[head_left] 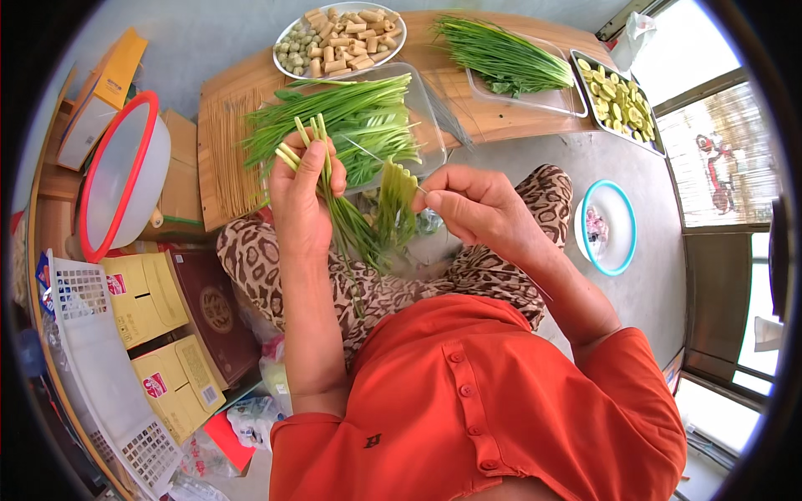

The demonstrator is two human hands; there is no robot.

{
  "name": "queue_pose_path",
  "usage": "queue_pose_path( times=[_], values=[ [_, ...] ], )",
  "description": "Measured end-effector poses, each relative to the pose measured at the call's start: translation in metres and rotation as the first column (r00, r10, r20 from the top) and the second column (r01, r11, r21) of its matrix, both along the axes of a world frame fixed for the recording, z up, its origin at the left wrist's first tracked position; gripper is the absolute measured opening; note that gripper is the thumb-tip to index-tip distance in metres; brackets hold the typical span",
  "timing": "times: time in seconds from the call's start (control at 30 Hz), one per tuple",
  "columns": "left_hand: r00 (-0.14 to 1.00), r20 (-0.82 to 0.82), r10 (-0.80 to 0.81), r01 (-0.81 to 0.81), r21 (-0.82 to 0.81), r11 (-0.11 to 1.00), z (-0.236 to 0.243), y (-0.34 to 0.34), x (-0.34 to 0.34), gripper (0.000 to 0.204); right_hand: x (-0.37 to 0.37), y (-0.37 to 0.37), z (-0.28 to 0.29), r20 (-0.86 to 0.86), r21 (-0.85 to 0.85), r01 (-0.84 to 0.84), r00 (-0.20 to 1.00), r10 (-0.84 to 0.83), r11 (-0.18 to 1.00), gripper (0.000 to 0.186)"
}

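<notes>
A small bunch of chives is gripped in my left hand, pale stem ends sticking up past the thumb and leaves hanging down. My right hand pinches a thin skewer between thumb and fingers. Folded-looking greens are threaded side by side on that skewer, their leaves drooping between the two hands. The skewer's bare tip points toward my left fingers. Just beyond my hands, a clear tray holds long-stemmed leafy greens.
On the wooden table are wooden skewers, thin grey skewers, a plate of tan cylindrical pieces, more chives and a tray of green slices. A blue-rimmed basin stands right; a red-rimmed basin and boxes left.
</notes>
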State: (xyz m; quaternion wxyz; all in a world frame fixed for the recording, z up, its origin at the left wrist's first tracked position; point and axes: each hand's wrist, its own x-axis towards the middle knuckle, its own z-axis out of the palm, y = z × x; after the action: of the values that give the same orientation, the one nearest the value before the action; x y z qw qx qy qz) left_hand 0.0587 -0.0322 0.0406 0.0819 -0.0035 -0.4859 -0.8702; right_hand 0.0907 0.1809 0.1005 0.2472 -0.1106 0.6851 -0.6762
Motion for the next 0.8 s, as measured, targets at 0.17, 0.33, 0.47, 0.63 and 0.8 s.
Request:
queue_pose_path(
  times=[0.17,0.33,0.47,0.63,0.8],
  values=[
    [0.998,0.044,-0.037,0.035,0.062,0.997,-0.013,-0.009,-0.006,0.015,-0.012,-0.003,-0.011,0.044,-0.037,-0.030,0.999,0.032,0.999,0.017],
    [0.995,0.036,-0.088,0.085,0.079,0.993,-0.022,-0.009,-0.010,0.014,-0.019,-0.006,-0.016,0.056,-0.041,-0.030,0.998,0.032,0.999,0.018],
    [0.996,0.071,-0.056,0.049,0.102,0.994,-0.024,-0.006,-0.010,0.016,-0.020,-0.007,-0.022,0.085,-0.062,-0.020,0.996,0.025,0.998,0.017],
    [0.991,0.109,-0.073,0.056,0.154,0.987,-0.027,-0.004,-0.009,0.018,-0.019,-0.007,-0.027,0.088,-0.076,-0.025,0.996,0.032,0.997,0.017],
    [0.991,0.109,-0.078,0.060,0.162,0.985,-0.027,-0.005,-0.007,0.018,-0.017,-0.008,-0.029,0.078,-0.075,-0.026,0.996,0.032,0.997,0.017]
  ],
)
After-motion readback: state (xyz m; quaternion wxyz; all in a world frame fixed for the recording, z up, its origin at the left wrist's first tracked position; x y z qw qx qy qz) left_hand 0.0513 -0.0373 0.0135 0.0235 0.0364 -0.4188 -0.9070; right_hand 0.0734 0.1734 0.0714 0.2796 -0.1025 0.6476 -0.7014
